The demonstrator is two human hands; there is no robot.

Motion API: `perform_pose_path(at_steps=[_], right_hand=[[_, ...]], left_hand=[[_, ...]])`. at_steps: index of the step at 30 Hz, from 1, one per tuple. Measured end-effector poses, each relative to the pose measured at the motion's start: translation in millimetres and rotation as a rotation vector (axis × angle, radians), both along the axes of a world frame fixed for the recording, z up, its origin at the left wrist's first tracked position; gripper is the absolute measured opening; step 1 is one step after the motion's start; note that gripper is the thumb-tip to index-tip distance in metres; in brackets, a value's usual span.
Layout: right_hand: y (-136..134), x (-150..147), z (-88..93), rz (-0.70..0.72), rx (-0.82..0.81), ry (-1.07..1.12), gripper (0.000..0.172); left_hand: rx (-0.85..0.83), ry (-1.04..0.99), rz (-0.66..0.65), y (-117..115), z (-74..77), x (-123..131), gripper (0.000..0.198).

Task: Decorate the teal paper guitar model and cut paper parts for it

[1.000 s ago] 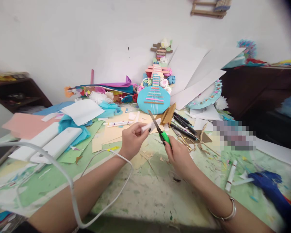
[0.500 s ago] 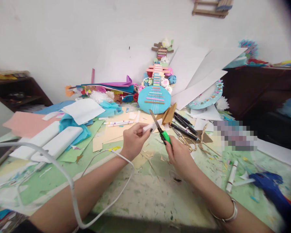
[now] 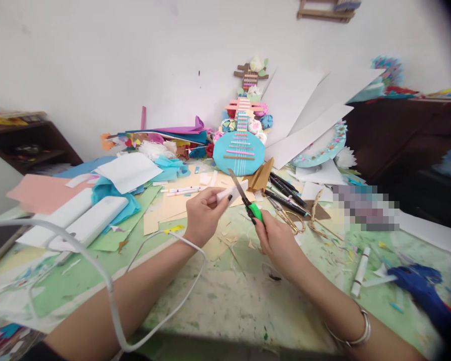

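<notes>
My left hand (image 3: pixel 206 211) pinches a small white strip (image 3: pixel 225 192), perhaps foam or folded paper, between thumb and fingers above the table. In my right hand (image 3: pixel 276 233) is a green and black utility knife (image 3: pixel 254 210), gripped by its handle. The blade (image 3: pixel 238 185) is out, points up and to the left, and crosses the view of the strip's right part; whether it touches I cannot tell. Behind the hands a blue paper lute (image 3: pixel 239 153) with coloured bars and strings leans near the wall.
Right of the hands lie black markers (image 3: pixel 285 193), gold-handled scissors (image 3: pixel 295 220), a white marker (image 3: pixel 360 273) and a blue glue gun (image 3: pixel 417 281). A white cable (image 3: pixel 113 301) loops over my left forearm. White boxes (image 3: pixel 93 220) and coloured papers (image 3: pixel 41 193) cover the left side.
My left hand and the white strip have shifted slightly left. The knife has moved a little left too, still in my right hand.
</notes>
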State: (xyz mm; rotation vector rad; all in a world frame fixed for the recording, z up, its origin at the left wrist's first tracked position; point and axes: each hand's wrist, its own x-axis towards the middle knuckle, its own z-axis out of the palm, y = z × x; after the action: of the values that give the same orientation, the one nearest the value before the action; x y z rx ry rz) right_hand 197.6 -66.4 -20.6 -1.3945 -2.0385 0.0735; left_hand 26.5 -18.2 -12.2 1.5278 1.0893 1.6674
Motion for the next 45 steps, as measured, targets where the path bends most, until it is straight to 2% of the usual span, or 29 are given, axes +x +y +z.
perform_pose_path(at_steps=[7,14,21,28,32,36,45], right_hand=[[-1.9,-2.0,2.2,0.011,-0.060,0.024,0.027],[-2.2,-1.2,0.4,-0.032,-0.019,-0.035,0.028],[-0.7,-0.3,-0.9,-0.046,-0.054,-0.053,0.029],[-0.2,1.5,0.1,-0.072,-0.090,-0.062,0.029],[0.2,2.1,-0.7,-0.084,-0.075,-0.075,0.030],[0.4,1.6,-2.0,-0.087,-0.065,-0.088,0.031],[0.4,-0.6,0.5,-0.102,-0.139,-0.138,0.022]], left_hand=[[0.022,0.029,0.049,3.0,1.2,-2.5,0.021],[0.036,0.096,-0.019,6.5,-0.1,-6.1,0.020],[0.043,0.151,-0.058,5.9,-3.1,-5.3,0.017],[0.094,0.253,-0.079,1.9,-5.4,-2.3,0.015],[0.128,0.296,-0.048,0.3,-5.3,-1.6,0.015],[0.120,0.254,0.000,-1.6,-5.1,0.2,0.015],[0.073,0.167,-0.009,-0.8,-5.1,0.8,0.016]])
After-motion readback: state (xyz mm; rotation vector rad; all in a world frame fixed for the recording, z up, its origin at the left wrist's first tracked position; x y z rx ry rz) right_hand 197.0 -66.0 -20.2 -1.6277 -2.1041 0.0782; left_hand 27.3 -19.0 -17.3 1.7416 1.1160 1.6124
